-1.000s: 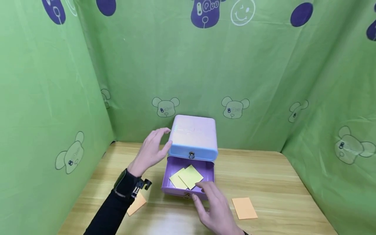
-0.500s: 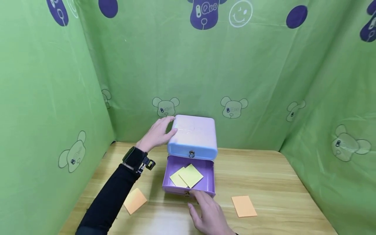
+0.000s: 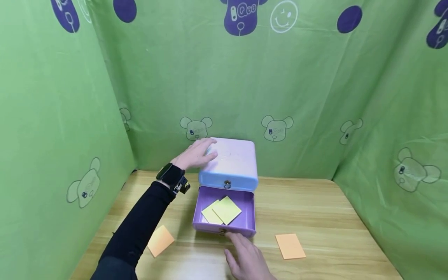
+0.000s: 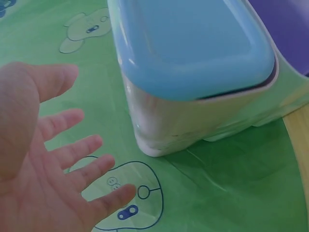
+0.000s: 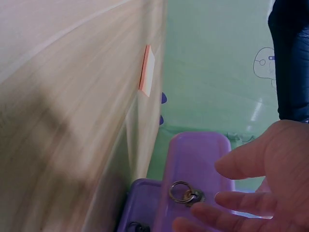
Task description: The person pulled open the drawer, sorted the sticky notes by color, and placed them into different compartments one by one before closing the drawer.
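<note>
A small drawer box with a pale pink top (image 3: 234, 155) stands at the back of the table. Its blue upper drawer (image 3: 215, 179) is pushed in, while the purple drawer (image 3: 250, 212) below is pulled out. Two yellow sticky note pads (image 3: 227, 210) overlap inside it. My left hand (image 3: 196, 154) is at the box's top left edge, overlapping it in the head view; the left wrist view shows the fingers spread. Close in front of the purple drawer is my right hand (image 3: 247, 257), fingertips near its metal ring pull (image 5: 181, 192) and fingers loosely extended.
Orange sticky note pads lie on the wooden table (image 3: 297, 202): one pad (image 3: 161, 241) left of the drawer, beside my left sleeve (image 3: 140, 221), another pad (image 3: 290, 246) to the right. A green printed cloth (image 3: 231, 85) encloses the back and sides.
My left hand has moved right and up, from beside the box to over its top left edge. The right hand has drawn back from over the drawer's front rim to just before it.
</note>
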`<action>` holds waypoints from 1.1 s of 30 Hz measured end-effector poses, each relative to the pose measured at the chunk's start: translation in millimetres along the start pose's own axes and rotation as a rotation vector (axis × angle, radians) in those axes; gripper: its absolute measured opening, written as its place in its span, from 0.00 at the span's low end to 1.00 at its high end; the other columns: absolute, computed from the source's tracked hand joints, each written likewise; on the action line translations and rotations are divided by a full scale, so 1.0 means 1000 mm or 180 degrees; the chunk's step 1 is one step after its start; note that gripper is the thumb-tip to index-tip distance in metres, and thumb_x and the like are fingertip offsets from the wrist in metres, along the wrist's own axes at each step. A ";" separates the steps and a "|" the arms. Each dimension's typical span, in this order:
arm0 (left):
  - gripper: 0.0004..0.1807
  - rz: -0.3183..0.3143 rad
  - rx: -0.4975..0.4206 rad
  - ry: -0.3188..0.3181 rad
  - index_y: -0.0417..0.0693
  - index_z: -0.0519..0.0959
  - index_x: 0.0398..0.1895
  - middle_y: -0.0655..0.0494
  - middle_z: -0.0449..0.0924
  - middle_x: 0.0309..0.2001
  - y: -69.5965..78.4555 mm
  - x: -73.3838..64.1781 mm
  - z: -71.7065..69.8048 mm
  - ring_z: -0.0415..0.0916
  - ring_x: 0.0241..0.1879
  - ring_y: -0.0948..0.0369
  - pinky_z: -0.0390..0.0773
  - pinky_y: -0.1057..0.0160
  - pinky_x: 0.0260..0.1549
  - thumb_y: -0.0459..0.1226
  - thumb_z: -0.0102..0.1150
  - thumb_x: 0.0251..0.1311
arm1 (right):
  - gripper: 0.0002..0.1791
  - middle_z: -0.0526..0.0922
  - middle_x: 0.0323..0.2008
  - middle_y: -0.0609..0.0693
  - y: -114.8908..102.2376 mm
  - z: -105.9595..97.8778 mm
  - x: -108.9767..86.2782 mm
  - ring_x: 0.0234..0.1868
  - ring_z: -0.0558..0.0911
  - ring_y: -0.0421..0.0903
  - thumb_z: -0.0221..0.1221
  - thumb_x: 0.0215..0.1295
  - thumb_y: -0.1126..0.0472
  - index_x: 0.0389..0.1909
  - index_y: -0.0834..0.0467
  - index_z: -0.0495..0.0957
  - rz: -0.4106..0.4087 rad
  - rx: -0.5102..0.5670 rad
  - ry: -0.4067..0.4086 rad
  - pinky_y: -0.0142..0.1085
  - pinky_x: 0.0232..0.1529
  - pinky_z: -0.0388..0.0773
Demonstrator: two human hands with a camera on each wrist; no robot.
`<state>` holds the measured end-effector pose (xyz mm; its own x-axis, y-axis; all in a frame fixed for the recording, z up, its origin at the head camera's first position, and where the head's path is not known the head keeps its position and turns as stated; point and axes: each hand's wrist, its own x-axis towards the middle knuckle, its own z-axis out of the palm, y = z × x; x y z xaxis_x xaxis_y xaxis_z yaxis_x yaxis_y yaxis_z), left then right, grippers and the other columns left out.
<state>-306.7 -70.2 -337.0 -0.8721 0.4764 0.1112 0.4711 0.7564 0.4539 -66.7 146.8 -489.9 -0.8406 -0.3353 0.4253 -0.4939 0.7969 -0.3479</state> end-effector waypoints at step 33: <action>0.47 -0.0675 0.0218 -0.1516 0.63 0.44 0.83 0.46 0.25 0.84 -0.001 0.060 -0.009 0.27 0.83 0.45 0.35 0.37 0.80 0.50 0.60 0.68 | 0.35 0.80 0.54 0.42 0.009 0.019 -0.007 0.50 0.83 0.42 0.69 0.59 0.54 0.68 0.51 0.70 0.0414 0.0232 -0.0251 0.44 0.51 0.85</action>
<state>-360.6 -46.7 -322.8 -0.8001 0.4486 -0.3982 0.3122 0.8783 0.3622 -69.7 146.5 -512.1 -0.9119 -0.2724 0.3070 -0.3923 0.7985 -0.4567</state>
